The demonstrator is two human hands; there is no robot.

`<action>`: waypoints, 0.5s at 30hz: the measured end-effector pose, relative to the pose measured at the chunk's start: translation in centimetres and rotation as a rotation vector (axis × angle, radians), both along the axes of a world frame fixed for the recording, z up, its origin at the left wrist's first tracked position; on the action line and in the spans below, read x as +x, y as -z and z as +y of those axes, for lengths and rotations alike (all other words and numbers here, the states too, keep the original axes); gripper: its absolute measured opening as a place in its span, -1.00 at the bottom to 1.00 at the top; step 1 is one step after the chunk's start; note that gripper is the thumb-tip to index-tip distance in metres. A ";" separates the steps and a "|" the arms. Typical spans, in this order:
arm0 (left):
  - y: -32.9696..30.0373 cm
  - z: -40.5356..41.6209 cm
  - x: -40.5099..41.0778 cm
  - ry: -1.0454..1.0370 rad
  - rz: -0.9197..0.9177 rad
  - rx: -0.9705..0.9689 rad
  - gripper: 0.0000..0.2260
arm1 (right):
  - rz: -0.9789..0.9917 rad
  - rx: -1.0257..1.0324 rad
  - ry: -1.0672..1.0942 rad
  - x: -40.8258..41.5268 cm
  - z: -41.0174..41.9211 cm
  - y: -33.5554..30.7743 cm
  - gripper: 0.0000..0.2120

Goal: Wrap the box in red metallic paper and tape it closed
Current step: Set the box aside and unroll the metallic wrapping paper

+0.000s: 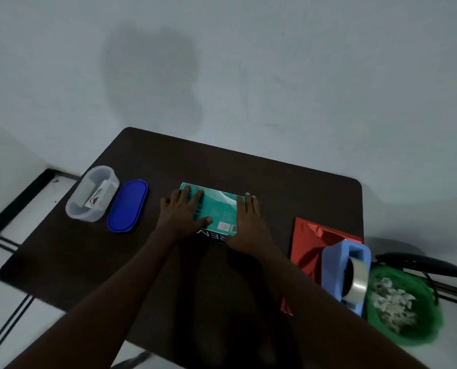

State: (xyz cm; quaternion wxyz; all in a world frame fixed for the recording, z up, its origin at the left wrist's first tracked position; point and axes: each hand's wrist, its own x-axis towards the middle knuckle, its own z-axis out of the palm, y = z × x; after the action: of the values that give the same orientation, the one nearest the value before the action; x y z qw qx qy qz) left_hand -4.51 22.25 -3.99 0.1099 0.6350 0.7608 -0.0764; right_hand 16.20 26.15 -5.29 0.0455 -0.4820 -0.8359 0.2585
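Your two forearms reach in from the bottom edge across the dark counter. Your left hand lies flat on the left end of the teal box, fingers straight and spread, thumb along its near edge. Your right hand rests on the right end, fingers straight and together. Neither hand curls around anything.

That one box sits flat near the middle of the counter. White letters show on its near side, upside down to you, reading something like "REM"; the rest is covered by your hands. Small labels on its top are too blurred to read.

To your right lies one sheet of red metallic paper, with one blue tape dispenser resting on it, carrying one roll of clear tape. Beside that sits one green bowl of crumpled white scraps.

To your left stand one clear container holding a card and one blue lid just beside it.
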 end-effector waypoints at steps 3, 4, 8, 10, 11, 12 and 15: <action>0.9 2.3 -2.0 0.081 0.016 0.083 -0.16 | -0.012 0.014 0.036 -1.3 1.4 0.5 0.08; 1.2 3.1 -2.6 0.107 0.022 0.111 -0.16 | -0.022 0.033 0.053 -1.9 2.0 0.8 0.10; 3.4 6.8 -4.8 0.204 0.043 0.225 -0.17 | -0.034 0.073 0.183 -4.8 4.2 1.9 0.18; 4.0 8.4 -5.5 0.240 0.048 0.269 -0.18 | -0.032 0.121 0.224 -5.7 5.2 2.6 0.21; 4.3 9.1 -5.9 0.254 0.053 0.287 -0.19 | -0.038 0.154 0.234 -6.0 5.5 3.0 0.22; 4.7 9.7 -6.5 0.267 0.063 0.310 -0.20 | -0.049 0.188 0.239 -6.6 6.0 3.7 0.22; 5.3 11.7 -7.6 0.315 0.067 0.386 -0.24 | -0.066 0.257 0.271 -7.4 6.8 5.0 0.23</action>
State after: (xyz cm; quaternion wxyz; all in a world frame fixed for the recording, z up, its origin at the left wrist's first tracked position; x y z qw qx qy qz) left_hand -12.13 33.97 -9.26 -0.0523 0.7522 0.6561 0.0331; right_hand 8.79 32.95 -10.28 0.1138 -0.5886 -0.7905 0.1249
